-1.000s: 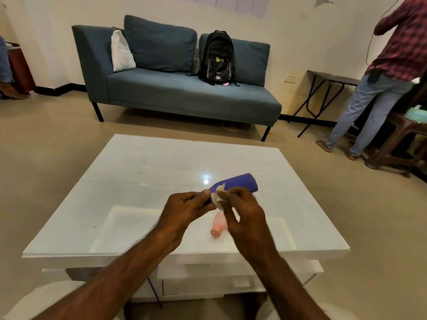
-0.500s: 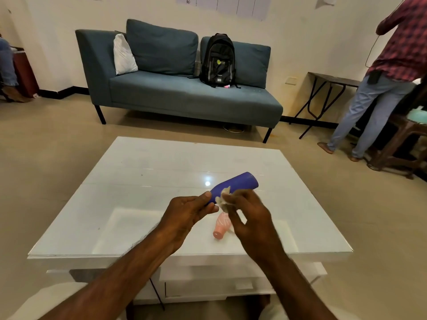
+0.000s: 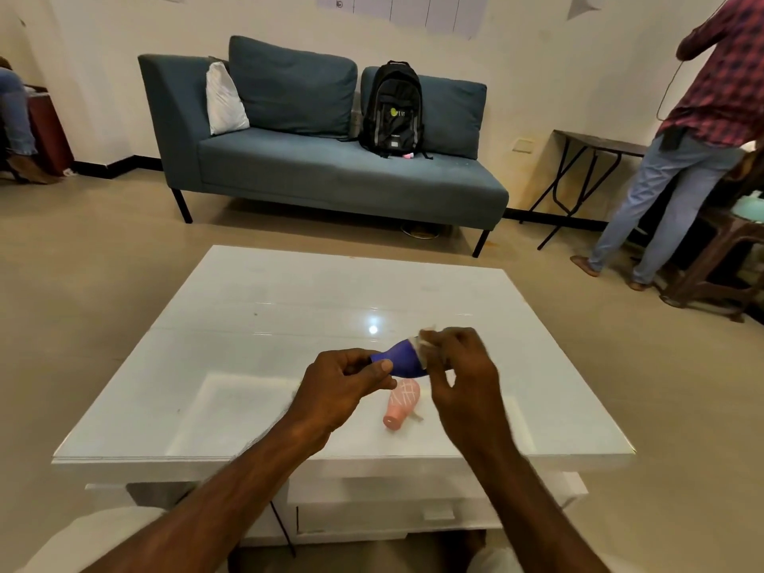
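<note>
1. A teal sofa [image 3: 330, 175] stands at 12 o'clock against the cream wall [image 3: 529, 68], with a white cushion [image 3: 223, 101] at its left end and a black backpack [image 3: 392, 109] upright on its seat.
2. Paper sheets [image 3: 413, 10] hang on the wall above the sofa.
3. Beige floor [image 3: 103, 262] surrounds the glossy white table [image 3: 289, 308], which mirrors a lamp's glare [image 3: 373, 329].
4. At 2 o'clock stands a dark folding table [image 3: 599, 142], with a person in a plaid shirt [image 3: 719, 84] just beside it.

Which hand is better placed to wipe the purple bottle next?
Right. The right hand pinches a white scrap against the purple bottle at its wide end; the left hand grips its narrow end.
</note>
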